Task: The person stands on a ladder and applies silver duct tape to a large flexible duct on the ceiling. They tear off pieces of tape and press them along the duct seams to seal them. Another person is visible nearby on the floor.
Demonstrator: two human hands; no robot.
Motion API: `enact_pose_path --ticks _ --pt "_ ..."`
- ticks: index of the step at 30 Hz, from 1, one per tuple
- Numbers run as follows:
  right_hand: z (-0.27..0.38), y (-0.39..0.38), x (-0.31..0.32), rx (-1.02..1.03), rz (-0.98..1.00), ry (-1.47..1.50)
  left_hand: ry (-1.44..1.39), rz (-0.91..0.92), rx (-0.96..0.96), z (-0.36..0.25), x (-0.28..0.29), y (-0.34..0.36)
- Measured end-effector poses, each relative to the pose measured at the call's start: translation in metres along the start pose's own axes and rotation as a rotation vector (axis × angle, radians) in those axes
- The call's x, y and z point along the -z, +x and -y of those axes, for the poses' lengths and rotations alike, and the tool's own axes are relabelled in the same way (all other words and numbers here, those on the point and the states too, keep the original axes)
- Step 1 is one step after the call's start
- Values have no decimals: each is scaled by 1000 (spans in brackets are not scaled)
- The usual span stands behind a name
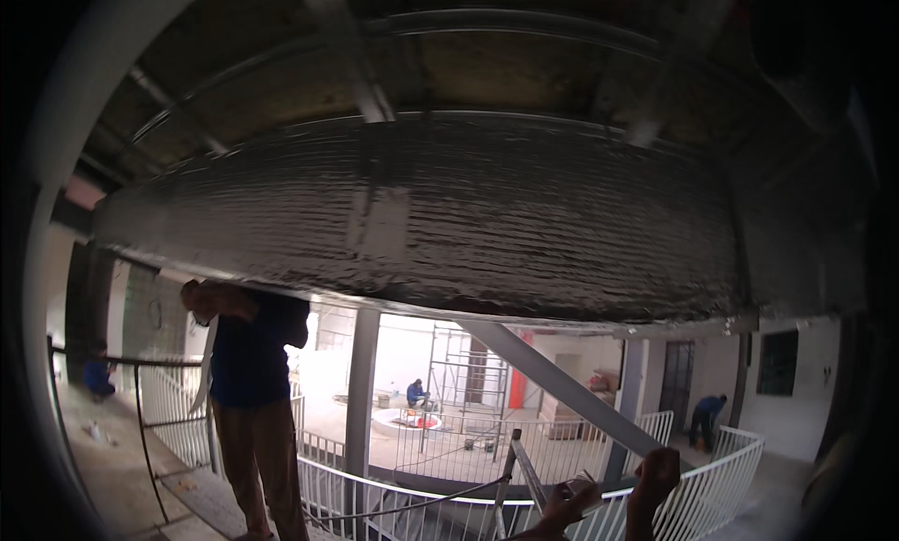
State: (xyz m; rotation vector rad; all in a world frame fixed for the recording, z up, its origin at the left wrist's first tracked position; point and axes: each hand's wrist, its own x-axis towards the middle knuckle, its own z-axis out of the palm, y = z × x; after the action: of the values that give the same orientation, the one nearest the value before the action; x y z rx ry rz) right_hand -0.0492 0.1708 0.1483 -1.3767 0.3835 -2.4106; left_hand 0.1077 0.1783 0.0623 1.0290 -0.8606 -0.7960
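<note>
A long duct wrapped in silvery foil insulation (543, 213) spans the view overhead. Low on the right, below its bottom edge, my two hands are raised close together. My left hand (567, 504) has bent fingers, with thin pale strips at the fingertips that are too small to name. Just right of it, my right hand (655, 475) is closed like a fist; anything inside it is hidden. Neither hand touches the duct. On the left stands a co-worker in a dark blue top (251, 354), head hidden by the duct, one arm raised to its underside. A white strip (203, 365) hangs beside that arm.
A ladder-like metal frame (526, 471) rises beside my left hand. White curved railing (449, 515) runs below, with a grey upright post (361, 401) and a slanting grey beam (562, 387). Farther off are scaffolding (468, 372) and several people, one bending (709, 417) at right.
</note>
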Motion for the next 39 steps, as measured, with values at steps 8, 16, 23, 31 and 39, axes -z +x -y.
enact_pose_path --ticks 8,16,23,31,39 --pt "-42 -51 -29 -184 283 139 -300 -128 -258 -47 66 3" --pt "-148 -122 -15 -3 954 -402 -425 -17 -285 -54 101 -27" --pt "-255 -168 21 -421 1368 -619 -482 -296 -264 -44 166 -51" --pt "-207 -166 25 -212 1113 -500 -535 -356 -46 4 194 -68" --pt "-186 -147 10 -364 1286 -602 -505 -191 -88 -35 181 -112"
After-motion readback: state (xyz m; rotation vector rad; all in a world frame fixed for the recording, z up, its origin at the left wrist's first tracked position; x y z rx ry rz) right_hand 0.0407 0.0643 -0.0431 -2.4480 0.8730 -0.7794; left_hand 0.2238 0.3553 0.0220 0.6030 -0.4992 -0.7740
